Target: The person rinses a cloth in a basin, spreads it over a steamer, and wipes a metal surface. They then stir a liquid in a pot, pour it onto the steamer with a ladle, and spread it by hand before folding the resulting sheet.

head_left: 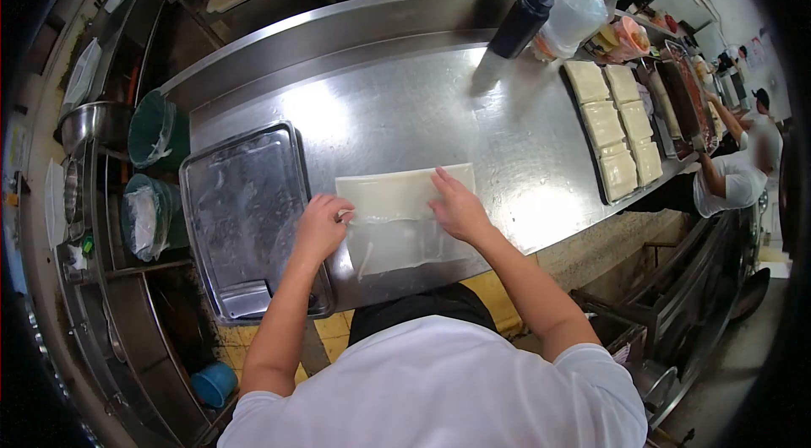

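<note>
A pale rectangular sheet (pixel 397 195) lies on the steel table in front of me, its upper part thicker and more opaque than the translucent lower part (pixel 397 247). My left hand (pixel 323 224) is at the sheet's left edge, thumb and fingers pinched close together; what lies between them is too small to make out. My right hand (pixel 456 205) rests on the upper right part of the sheet, its fingers bent over the surface and apart.
A dark metal tray (pixel 245 211) is at the left. On the right stands a black tray with several pale squares (pixel 604 123). A dark bottle (pixel 521 23) and a plastic bag (pixel 574 17) are at the back. Another person (pixel 735 173) works at the far right.
</note>
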Demonstrator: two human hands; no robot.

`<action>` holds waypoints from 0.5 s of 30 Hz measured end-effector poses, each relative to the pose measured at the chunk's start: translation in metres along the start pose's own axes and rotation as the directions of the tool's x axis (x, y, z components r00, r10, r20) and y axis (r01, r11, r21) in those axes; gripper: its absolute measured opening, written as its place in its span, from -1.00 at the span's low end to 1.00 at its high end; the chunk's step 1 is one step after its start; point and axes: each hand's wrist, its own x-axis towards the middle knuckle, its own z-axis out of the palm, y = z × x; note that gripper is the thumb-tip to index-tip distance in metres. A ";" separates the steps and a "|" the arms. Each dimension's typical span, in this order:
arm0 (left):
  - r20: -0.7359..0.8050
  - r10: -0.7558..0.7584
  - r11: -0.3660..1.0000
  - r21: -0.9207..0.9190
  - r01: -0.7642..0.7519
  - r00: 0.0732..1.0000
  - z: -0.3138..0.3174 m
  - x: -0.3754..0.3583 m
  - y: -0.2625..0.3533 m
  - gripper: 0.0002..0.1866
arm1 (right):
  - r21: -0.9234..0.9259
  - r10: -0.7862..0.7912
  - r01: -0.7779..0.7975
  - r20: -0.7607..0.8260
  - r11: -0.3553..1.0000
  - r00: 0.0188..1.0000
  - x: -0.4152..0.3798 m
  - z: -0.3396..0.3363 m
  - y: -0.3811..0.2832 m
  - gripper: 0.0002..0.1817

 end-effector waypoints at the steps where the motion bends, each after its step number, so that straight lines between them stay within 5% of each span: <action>1: -0.009 0.014 1.000 -0.013 -0.014 1.000 -0.002 0.003 0.004 -0.89 | -0.080 -0.026 0.028 0.025 0.996 0.999 0.005 0.012 0.006 -0.37; 2: -0.019 0.027 0.999 -0.026 -0.028 0.999 -0.004 0.006 0.008 -0.88 | -0.159 -0.051 0.058 0.051 0.986 0.997 0.009 0.024 0.011 -0.29; 6: -0.081 0.049 0.997 -0.053 -0.054 0.995 -0.013 0.009 -0.002 -0.88 | -0.384 0.277 -0.248 0.020 0.890 0.961 0.006 0.019 0.052 -0.15; 10: -0.090 -0.038 0.997 -0.065 0.032 0.995 -0.025 0.013 -0.014 -0.86 | -0.391 0.182 -0.152 0.042 0.908 0.982 0.006 0.030 0.038 -0.16; 15: -0.163 -0.053 0.998 -0.047 0.046 0.985 -0.033 0.034 -0.018 -0.82 | -0.305 -0.086 0.105 0.073 0.946 0.994 0.033 0.105 -0.063 -0.14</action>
